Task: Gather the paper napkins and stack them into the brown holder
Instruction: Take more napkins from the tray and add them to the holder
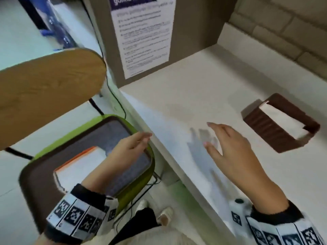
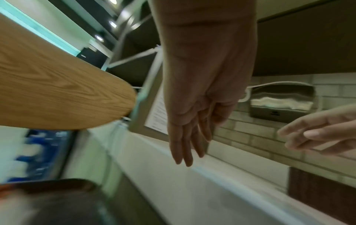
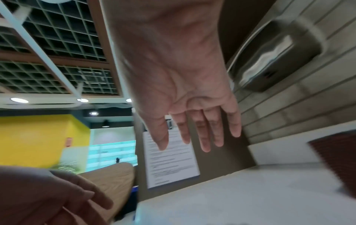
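We note the brown holder (image 1: 281, 123) near the right edge of the tabletop (image 1: 194, 96), white napkins already inside. A further napkin stack (image 1: 79, 167) lies on the chair seat (image 1: 44, 175) beside the tabletop's left edge. Left hand (image 1: 127, 149) above that seat, right hand (image 1: 235, 147) over the tabletop; both hands empty, fingers straight. Judgement: partly done; seat stack remains.

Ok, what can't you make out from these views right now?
- Holder fill depth: head view shows only white on top; walls hide the rest.
- Napkin stack on the tray: left hand covers its near corner.
- Poster text: blurred in every view.
- Wall dispenser: motion-blurred.
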Tool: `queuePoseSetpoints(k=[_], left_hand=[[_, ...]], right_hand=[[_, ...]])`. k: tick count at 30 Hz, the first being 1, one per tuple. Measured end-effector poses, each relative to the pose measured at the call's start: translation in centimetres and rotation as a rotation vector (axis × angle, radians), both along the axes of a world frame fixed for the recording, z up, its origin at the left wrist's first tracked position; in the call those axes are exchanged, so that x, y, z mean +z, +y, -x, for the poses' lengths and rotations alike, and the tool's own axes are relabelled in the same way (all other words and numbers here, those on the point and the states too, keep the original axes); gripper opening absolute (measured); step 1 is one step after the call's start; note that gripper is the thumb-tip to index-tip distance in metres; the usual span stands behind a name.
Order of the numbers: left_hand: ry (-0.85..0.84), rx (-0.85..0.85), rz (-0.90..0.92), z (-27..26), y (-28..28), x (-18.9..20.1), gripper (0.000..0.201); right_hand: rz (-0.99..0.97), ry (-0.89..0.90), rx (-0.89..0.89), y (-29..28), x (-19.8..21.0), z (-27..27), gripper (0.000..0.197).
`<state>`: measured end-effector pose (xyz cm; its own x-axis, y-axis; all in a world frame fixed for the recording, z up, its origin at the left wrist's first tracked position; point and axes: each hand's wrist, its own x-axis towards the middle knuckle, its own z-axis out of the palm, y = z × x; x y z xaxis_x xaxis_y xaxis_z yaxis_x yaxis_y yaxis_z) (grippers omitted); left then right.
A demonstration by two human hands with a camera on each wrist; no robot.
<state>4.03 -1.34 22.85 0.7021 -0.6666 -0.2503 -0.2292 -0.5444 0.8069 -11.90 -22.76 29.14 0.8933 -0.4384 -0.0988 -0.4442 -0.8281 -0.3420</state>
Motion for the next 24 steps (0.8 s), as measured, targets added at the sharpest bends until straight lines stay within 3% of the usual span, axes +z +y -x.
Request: queuePoseSetpoints(k=[8, 14, 16, 18, 20, 24], left_hand=[[-0.091, 0.336, -0.276, -0.1, 15.2, -5.8, 0.034], [-0.096, 0.275, -0.394, -2.2, 18.3, -9.9, 0.041], [-0.076, 0.21, -0.424, -3.6, 18.4, -11.0, 0.037], [-0.069, 0.144, -0.495, -4.9, 18.3, -11.7, 0.047], [-0.053, 0.112, -0.548, -6.2, 18.3, -12.3, 0.063], [0.003, 0.11, -0.563, -8.0, 18.3, -13.1, 0.07]], right_hand=[[-0.181, 0.134, 0.459, 12.4, -4.2, -8.8, 0.041], [-0.194, 0.368, 0.662, 21.7, -11.0, -14.2, 0.045], [-0.119, 0.485, 0.679, 23.1, -13.2, -15.0, 0.047], [-0.076, 0.565, 0.65, 23.6, -14.6, -15.4, 0.049], [-0.076, 0.572, 0.612, 23.6, -15.3, -15.6, 0.049], [-0.208, 0.547, 0.512, 23.3, -15.3, -16.1, 0.046]])
